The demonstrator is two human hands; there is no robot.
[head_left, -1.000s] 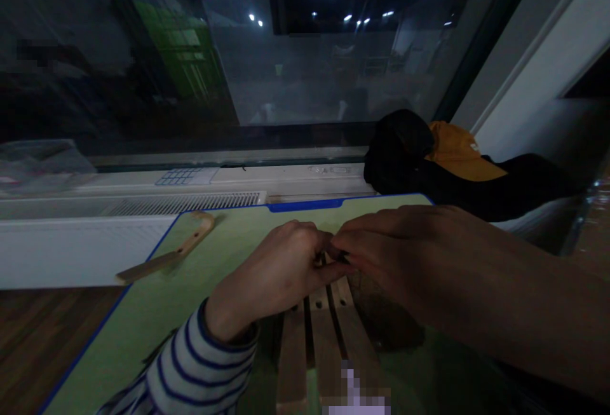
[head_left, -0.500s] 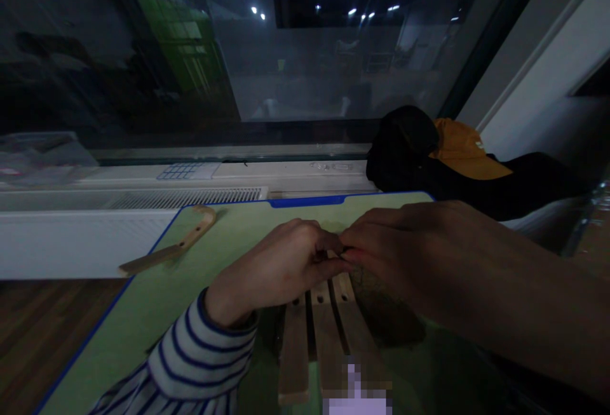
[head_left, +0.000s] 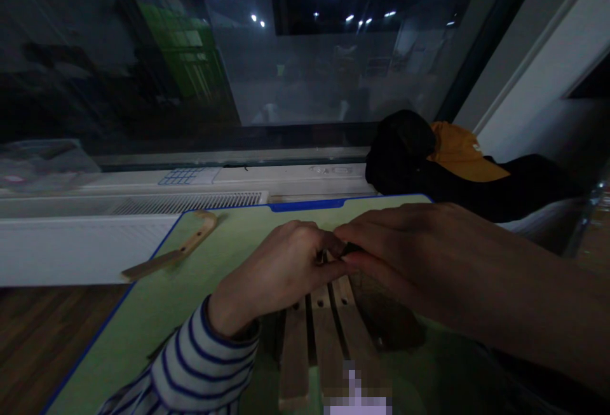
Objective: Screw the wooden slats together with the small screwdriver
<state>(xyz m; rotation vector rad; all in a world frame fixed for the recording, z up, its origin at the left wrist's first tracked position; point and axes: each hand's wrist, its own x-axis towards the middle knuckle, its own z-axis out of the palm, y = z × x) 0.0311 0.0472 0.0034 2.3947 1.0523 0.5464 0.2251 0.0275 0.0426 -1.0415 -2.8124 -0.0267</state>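
Observation:
My left hand (head_left: 281, 265), in a striped cuff, is closed in a pinch over the far ends of several wooden slats (head_left: 324, 332) lying side by side on the green board (head_left: 229, 237). The slats have round holes near their bends. My right hand (head_left: 410, 250) meets it from the right, fingertips pressed together and touching the left fingertips. A small dark bit (head_left: 351, 249) shows between the right fingers, too small to name. What the left fingers pinch is hidden. Beneath the right hand is a brown, shadowed item (head_left: 393, 323).
A loose bent wooden piece (head_left: 183, 248) with a hole overhangs the board's left edge. Behind are a radiator (head_left: 190, 201), a windowsill with a plastic bag (head_left: 45, 164), and an orange cap (head_left: 467, 151) on black cloth. A pixelated patch covers the bottom centre.
The view has tilted up slightly, showing more ceiling lights in the window. Both hands stay pinched together, and the dark bit between the right fingers shows more clearly.

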